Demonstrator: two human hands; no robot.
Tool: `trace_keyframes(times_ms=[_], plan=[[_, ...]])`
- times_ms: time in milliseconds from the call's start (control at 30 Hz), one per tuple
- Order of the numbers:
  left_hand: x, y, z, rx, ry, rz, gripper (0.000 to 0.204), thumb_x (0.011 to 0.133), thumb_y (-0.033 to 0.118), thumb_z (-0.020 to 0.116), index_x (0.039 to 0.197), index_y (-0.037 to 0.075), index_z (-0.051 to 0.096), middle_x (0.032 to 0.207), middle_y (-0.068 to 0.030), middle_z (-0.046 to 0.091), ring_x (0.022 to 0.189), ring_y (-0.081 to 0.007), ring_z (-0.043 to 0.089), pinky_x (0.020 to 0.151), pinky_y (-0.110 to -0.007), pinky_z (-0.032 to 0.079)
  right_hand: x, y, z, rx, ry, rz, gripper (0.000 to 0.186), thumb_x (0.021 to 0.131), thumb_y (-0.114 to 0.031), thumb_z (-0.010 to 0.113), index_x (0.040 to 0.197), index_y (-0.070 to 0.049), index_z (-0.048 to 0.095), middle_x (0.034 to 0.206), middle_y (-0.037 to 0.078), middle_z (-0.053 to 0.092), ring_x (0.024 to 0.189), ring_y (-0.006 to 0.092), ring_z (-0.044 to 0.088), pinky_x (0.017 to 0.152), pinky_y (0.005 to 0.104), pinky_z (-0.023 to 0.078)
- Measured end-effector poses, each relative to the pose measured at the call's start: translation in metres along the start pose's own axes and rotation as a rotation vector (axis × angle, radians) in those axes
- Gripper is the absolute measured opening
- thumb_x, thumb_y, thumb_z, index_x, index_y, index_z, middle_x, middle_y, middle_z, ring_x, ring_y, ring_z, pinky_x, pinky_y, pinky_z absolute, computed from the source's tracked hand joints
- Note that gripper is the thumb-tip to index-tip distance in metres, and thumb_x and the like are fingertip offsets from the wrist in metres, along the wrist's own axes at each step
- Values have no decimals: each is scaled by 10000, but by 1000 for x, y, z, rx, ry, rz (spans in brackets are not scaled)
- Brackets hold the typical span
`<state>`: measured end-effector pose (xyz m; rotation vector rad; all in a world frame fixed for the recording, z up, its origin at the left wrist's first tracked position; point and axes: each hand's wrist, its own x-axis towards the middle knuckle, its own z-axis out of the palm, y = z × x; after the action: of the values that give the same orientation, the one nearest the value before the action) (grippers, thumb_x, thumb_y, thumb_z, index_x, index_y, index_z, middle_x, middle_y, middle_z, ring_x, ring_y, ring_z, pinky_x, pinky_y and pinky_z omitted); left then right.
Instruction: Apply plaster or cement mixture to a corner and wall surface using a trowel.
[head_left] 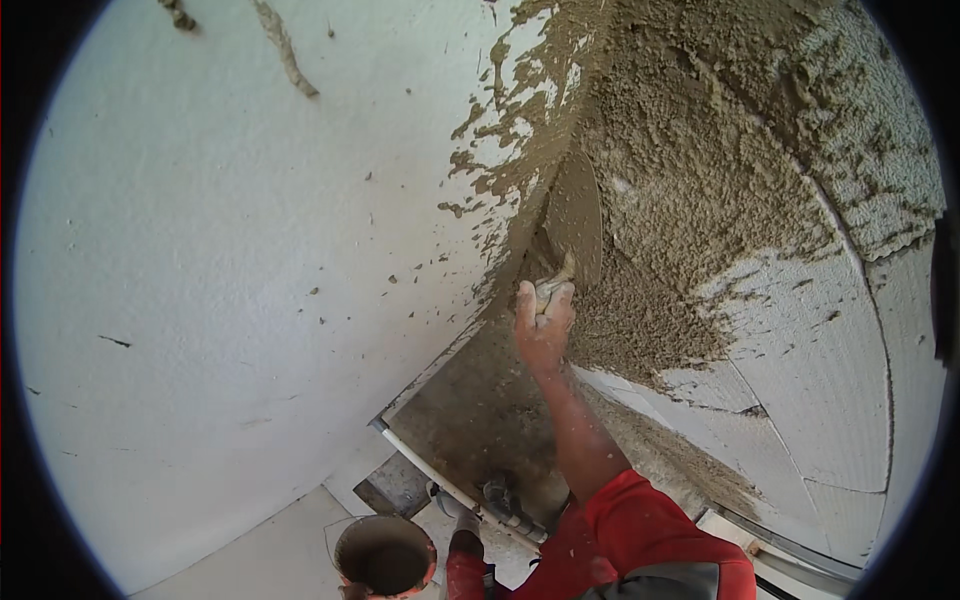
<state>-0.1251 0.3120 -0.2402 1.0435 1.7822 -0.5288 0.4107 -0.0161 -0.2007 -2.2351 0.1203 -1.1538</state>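
A: How are the fingers [526, 303] of the right hand [543, 340]?
B: They are closed around the handle of a trowel [588, 225]. For the left hand, I cannot tell its state.
A: And where is this trowel?
B: Its blade points upward along the corner, between the white wall [220, 250] and the panelled wall [800, 390]. Whether it presses, I cannot say.
A: What is around the blade?
B: Rough brown mortar [690, 170] covers much of the panelled wall, and streaks of it mark the white one.
A: Farther out?
B: Below stand a bucket [431, 562] and, near it, a white pole [412, 452].
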Motion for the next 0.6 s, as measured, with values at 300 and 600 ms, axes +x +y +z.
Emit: trace_keyframes(times_ms=[300,600], plan=[[19,8,-6,12,-71,-12,514,826,221,456,1318,132,338,1265,-140,414,1120,-327,446,800,-532,464,-42,1,17,525,-290,33,360,811,-156,661,1026,70,481,675,137,548,571,264,564,548,368,463],[40,36,-19,97,-87,-5,503,832,261,449,1311,143,349,1268,-127,415,1121,-322,437,797,-538,459,-25,39,20,414,-258,238,238,832,-114,637,923,24,466,606,97,498,510,252,543,469,356,435]])
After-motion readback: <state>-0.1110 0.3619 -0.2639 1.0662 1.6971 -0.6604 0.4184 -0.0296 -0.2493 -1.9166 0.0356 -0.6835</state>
